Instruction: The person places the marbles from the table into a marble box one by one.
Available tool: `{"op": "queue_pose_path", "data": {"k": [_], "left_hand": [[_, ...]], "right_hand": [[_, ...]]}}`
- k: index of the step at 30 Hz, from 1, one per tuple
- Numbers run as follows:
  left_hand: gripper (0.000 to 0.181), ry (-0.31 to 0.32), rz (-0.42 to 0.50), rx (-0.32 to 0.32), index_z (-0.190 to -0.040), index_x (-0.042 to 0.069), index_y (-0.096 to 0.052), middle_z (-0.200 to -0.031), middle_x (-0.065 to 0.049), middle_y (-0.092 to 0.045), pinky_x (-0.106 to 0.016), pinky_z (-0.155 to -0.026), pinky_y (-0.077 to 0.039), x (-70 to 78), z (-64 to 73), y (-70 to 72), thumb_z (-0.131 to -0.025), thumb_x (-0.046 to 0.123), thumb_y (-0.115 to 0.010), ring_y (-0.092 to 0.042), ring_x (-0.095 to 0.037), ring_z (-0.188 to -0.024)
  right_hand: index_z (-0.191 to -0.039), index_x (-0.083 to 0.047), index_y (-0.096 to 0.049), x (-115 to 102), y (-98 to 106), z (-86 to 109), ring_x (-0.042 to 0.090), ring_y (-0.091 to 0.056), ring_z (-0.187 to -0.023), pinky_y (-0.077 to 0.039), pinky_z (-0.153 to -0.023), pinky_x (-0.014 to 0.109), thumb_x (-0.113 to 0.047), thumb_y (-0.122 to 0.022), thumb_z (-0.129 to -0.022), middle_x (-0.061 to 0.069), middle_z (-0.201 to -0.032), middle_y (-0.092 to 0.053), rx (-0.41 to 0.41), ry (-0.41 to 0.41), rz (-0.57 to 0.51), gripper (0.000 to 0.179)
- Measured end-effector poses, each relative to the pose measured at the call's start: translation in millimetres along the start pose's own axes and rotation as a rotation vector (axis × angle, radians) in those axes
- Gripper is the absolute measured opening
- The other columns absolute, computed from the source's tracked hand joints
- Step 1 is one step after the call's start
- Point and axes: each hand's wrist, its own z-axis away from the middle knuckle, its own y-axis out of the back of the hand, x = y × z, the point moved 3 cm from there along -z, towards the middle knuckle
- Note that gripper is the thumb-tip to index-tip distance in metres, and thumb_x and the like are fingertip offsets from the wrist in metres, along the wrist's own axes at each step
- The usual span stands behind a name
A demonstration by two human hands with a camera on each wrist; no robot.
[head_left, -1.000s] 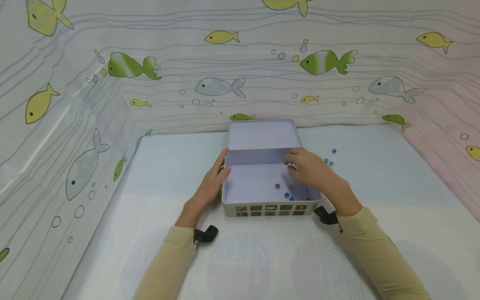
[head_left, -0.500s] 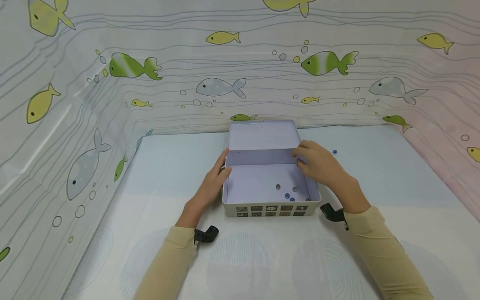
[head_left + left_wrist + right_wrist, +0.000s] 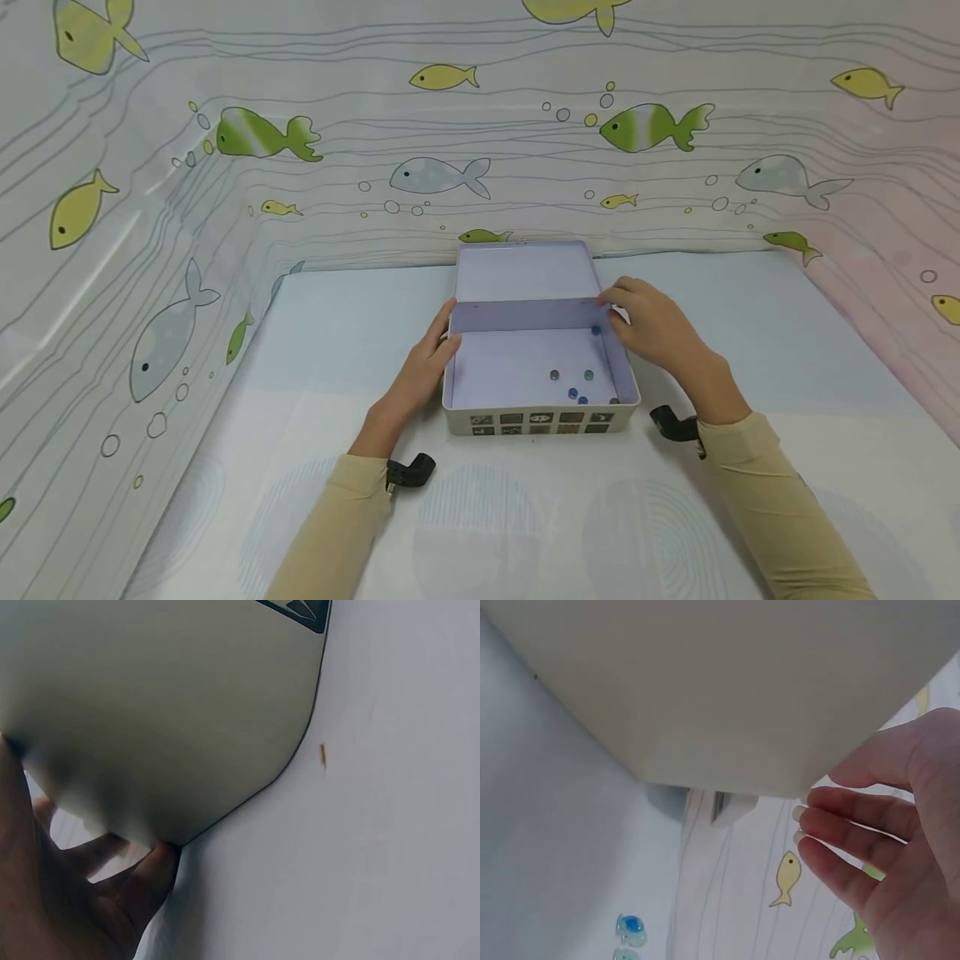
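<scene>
A whitish hinged box (image 3: 510, 367) with a lavender inside stands on the table, its lid (image 3: 528, 271) raised at the back. My left hand (image 3: 423, 367) grips its left side, thumb at the rim; in the left wrist view its fingertips (image 3: 154, 874) touch the box's edge. My right hand (image 3: 652, 325) hovers at the back right rim, fingers loosely bent, with nothing seen between them. Just below those fingers, a blue glass bead (image 3: 596, 330) shows inside the box. Several more beads, among them a grey one (image 3: 554, 375) and a blue one (image 3: 573, 392), lie near the front right.
Outside the box, a blue bead (image 3: 632, 924) and teal ones lie on the table in the right wrist view; my right hand hides them from the head view. A fish-print sheet (image 3: 360, 125) rises behind and at both sides.
My right hand has moved right, from over the box to its right rim. A greenish bead now shows on the box floor, and a blue one by the back right corner. The left hand stays put.
</scene>
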Motion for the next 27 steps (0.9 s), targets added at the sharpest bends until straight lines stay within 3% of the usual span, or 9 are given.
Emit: {"op": "queue_pose_path", "data": {"k": [5, 9, 14, 27], "left_hand": [[0.06, 0.015, -0.002, -0.017, -0.159, 0.041, -0.006, -0.167, 0.003, -0.017, -0.058, -0.12, -0.026, 6.3, 2.4, 2.1, -0.106, 0.041, -0.034, -0.021, -0.028, -0.154], [0.061, 0.032, 0.004, -0.038, -0.161, 0.03, -0.007, -0.168, -0.005, -0.016, -0.058, -0.119, -0.028, 24.4, 10.1, 5.8, -0.107, 0.033, -0.035, -0.021, -0.032, -0.154], [0.06, 0.033, -0.011, -0.043, -0.161, 0.03, -0.007, -0.168, -0.006, -0.016, -0.058, -0.12, -0.028, 43.7, 18.8, 8.7, -0.107, 0.031, -0.035, -0.022, -0.032, -0.154], [0.06, 0.027, -0.011, -0.04, -0.161, 0.033, -0.008, -0.168, -0.003, -0.017, -0.057, -0.12, -0.027, 43.4, 17.7, 7.9, -0.107, 0.031, -0.035, -0.023, -0.031, -0.153]], "right_hand": [[-0.107, -0.004, -0.072, 9, 1, 1.9, 0.024, -0.064, -0.092, -0.054, -0.079, 0.041, 0.002, -0.065, -0.087, 0.008, -0.098, -0.067, -0.028, -0.038, 0.012, 0.022], [-0.108, -0.003, -0.071, 18, 1, 4.2, 0.027, -0.064, -0.093, -0.054, -0.081, 0.045, 0.003, -0.063, -0.087, 0.01, -0.099, -0.068, -0.07, -0.066, -0.003, 0.023], [-0.107, -0.002, -0.071, 29, 2, 7.8, 0.029, -0.064, -0.093, -0.053, -0.081, 0.047, 0.003, -0.06, -0.088, 0.012, -0.099, -0.068, -0.112, -0.098, -0.021, 0.023], [-0.11, 0.001, -0.069, 57, 1, 15.7, 0.032, -0.061, -0.093, -0.051, -0.08, 0.048, 0.0, -0.06, -0.089, 0.016, -0.099, -0.067, -0.221, -0.217, -0.003, 0.023]]}}
